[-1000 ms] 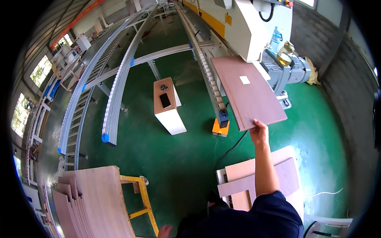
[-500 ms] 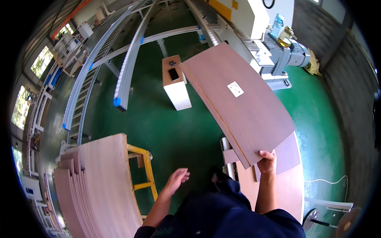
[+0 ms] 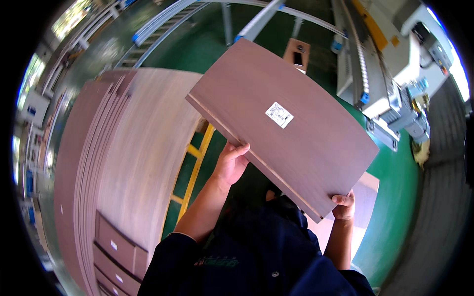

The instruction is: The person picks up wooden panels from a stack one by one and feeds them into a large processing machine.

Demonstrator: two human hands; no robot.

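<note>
A brown wood-grain panel [image 3: 296,158] with a white printed label [image 3: 279,115] is held up in front of me, tilted, with a groove running near its closer long edge. My left hand [image 3: 232,163] grips that long edge, thumb on top and the other fingers underneath, partly hidden. At the panel's right-hand end my right hand [image 3: 344,205] pinches the corner, its thumb on the face. To my left, a large pale board [image 3: 148,128] bears a stack of brown panels [image 3: 86,163]. Several smaller labelled panels [image 3: 114,245] lie near the lower left.
A yellow frame [image 3: 193,165] stands below the pale board's right edge. Ahead are metal roller rails [image 3: 261,22] and a small stand [image 3: 297,52] with a dark phone-like object on it. A machine with a motor [image 3: 410,121] is at far right; a work surface [image 3: 366,190] lies under the panel's right end.
My view has turned left toward the stack. My left hand, free before, now grips the panel's long edge. The panel has swung left, with my right hand still on it.
</note>
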